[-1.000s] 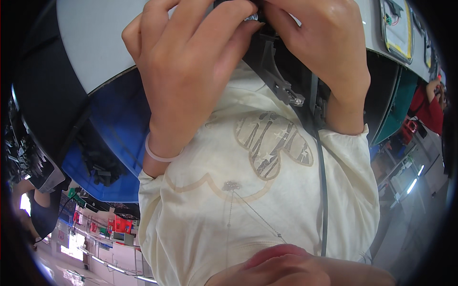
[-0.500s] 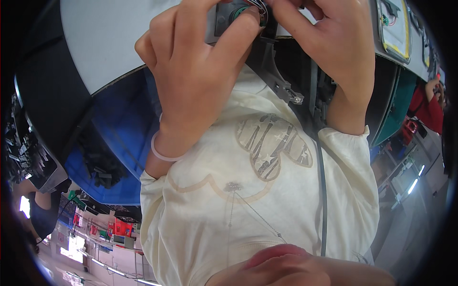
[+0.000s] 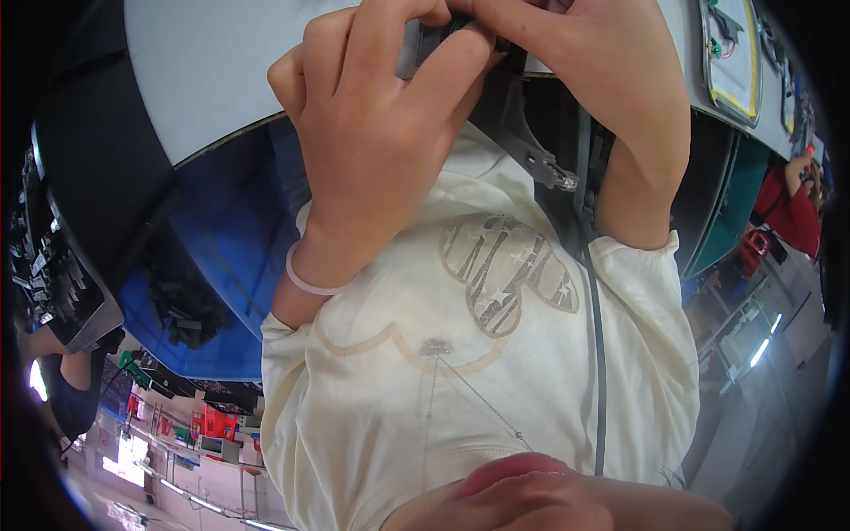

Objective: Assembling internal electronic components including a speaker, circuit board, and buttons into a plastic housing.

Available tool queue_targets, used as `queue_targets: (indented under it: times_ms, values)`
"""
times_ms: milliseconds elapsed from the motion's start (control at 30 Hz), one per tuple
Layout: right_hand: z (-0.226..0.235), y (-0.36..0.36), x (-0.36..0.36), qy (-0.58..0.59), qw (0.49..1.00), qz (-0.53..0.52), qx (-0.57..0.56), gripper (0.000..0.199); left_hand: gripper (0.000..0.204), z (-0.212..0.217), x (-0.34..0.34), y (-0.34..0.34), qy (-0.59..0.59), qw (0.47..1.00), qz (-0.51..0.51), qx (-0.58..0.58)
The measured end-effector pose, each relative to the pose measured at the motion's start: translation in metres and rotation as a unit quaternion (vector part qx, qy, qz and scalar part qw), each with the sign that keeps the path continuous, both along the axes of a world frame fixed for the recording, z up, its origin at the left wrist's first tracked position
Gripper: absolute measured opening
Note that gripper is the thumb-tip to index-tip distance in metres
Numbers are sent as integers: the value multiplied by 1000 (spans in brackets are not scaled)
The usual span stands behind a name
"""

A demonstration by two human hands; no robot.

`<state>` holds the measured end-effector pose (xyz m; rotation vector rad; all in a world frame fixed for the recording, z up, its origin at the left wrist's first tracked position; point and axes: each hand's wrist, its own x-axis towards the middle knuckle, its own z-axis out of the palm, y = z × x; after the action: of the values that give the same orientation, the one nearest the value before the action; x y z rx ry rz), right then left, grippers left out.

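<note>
At the top edge of the view, my left hand and my right hand come together with bent fingers around a dark grey plastic part. A curved dark grey arm hangs from beneath the fingers towards my body, ending in a shiny metal tip. I cannot tell whether this arm and the gripped part are one piece. My left thumb and index finger press on the part. The right thumb lies close to the left fingertips, while the other right fingers are partly cut off by the frame edge.
Below the white table is a blue bin with black pieces. Dark parts fill a black tray far left. A yellow-edged tray holds small electronic parts at right, above a green bin. A person in red works beyond.
Both hands shifted slightly: the left moved right and up over the part. The green round piece and thin wires seen before are now hidden. The metal-tipped arm swung slightly right.
</note>
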<state>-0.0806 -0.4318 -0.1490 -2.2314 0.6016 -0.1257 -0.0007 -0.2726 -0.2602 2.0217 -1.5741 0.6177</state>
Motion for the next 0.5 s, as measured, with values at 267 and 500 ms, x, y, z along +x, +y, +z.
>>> queue_targets:
  times_ms: [267, 500]
  values:
    - [-25, 16, -2, -72, 994, -76, -15, 12, 29, 16, -19, -2, 150, 988, 21, -28]
    - [-22, 29, 2, -95, 956, -141, -238, 12, 29, 17, -21, -3, 181, 983, 12, -34]
